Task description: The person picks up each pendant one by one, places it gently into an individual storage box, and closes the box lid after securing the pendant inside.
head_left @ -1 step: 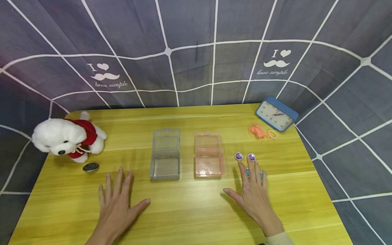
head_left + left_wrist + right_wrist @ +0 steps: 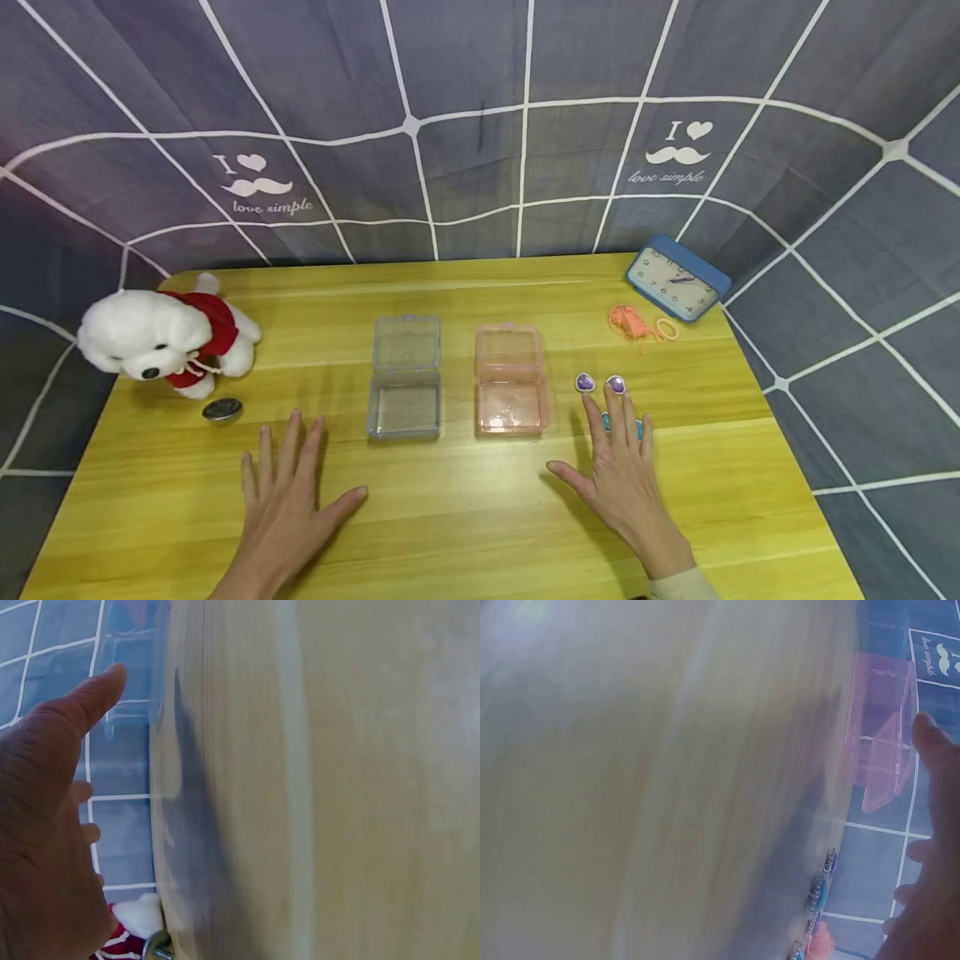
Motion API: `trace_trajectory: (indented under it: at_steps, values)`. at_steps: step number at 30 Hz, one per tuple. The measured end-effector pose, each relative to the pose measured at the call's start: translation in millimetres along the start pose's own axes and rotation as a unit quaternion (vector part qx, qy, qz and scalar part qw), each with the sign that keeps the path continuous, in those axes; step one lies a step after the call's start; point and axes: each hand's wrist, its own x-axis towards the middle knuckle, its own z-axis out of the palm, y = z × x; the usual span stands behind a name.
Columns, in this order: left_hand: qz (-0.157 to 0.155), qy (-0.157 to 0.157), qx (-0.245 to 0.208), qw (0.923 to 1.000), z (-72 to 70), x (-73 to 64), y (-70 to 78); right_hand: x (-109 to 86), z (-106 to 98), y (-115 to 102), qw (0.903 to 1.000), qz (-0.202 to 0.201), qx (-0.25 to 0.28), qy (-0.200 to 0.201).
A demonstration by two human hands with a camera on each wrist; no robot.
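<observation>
My left hand [image 2: 287, 510] is held over the table with fingers straight and spread, holding nothing. The right hand [image 2: 621, 479] is likewise spread and holds nothing. Just past its fingertips lie two purple gem-like pieces [image 2: 585, 382], edged in white. Blue pieces [image 2: 640, 429] are partly hidden beneath its fingers. Between the hands stand two clear plastic boxes with lids raised: a bluish-grey box [image 2: 405, 433] and a pink box [image 2: 513, 429]. In the right wrist view, the pink box [image 2: 881, 727] appears beyond the thumb.
A white plush dog [image 2: 168, 333] in red sits at the left, behind a dark round metallic object [image 2: 222, 409]. Toward the back right are a blue clock [image 2: 678, 279], orange yarn [image 2: 630, 322] and a pale ring [image 2: 667, 330]. A grey gridded cloth [image 2: 465, 167] borders the wooden table [image 2: 465, 533].
</observation>
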Motion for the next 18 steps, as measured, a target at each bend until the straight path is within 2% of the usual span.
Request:
trace_trajectory:
  at_steps: [5, 8, 13, 16, 18]
  values:
    - [0.001, -0.005, -0.003, 1.0000, -0.3, -0.6, -0.5, -1.0, 1, -1, 1.0000, 0.003, 0.008, 0.002]
    - [-0.003, -0.011, -0.016, 0.9998, -0.4, -0.2, -1.3, -0.9, 4, -2, 0.9994, -0.007, 0.023, 0.026]
    - [-0.016, -0.023, -0.087, 0.9958, 3.1, 7.5, -2.8, 2.2, 8, -2, 0.9946, -0.025, 0.056, 0.084]
    - [-0.018, -0.023, -0.137, 0.9902, 7.6, 17.0, -3.7, 3.9, 8, -1, 0.9914, -0.004, 0.080, 0.103]
    - [-0.022, -0.029, -0.167, 0.9853, 10.6, 23.2, -3.7, 3.7, 8, -1, 0.9895, 0.027, 0.095, 0.106]
